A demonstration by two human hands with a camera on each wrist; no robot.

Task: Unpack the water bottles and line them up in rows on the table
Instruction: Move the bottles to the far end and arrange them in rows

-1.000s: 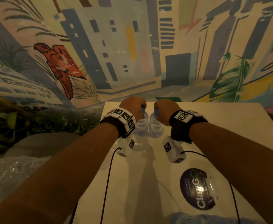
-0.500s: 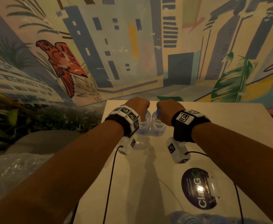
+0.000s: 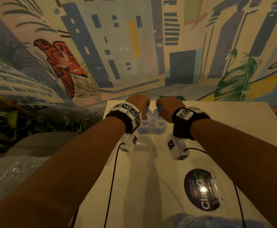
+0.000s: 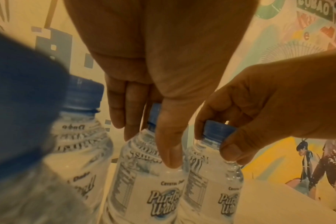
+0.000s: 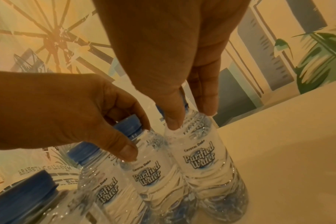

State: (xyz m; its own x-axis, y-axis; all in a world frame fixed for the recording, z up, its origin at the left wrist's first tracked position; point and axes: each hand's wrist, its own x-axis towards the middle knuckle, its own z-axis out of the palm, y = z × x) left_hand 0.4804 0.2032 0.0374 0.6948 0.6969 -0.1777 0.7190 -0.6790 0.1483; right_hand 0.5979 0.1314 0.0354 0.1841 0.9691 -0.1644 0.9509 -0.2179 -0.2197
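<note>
Indoors, a pale table [image 3: 216, 129] stood against a city mural [image 3: 134, 46]. At its far edge two bottles [image 3: 158, 125] stood upright, caps up, touching; left hand [image 3: 138, 104] and right hand [image 3: 168, 106] pinched their necks.

We view the head camera from above and behind both forearms, facing forward and down across the table [image 3: 216, 122] toward the mural wall [image 3: 134, 46]. We view the left wrist camera at close range along the left hand [image 4: 155, 63], facing its fingers and the bottles [image 4: 144, 181]. We view the right wrist camera likewise along the right hand [image 5: 163, 53]. Both wrist views share the same bottles, and each shows the opposite hand
</note>
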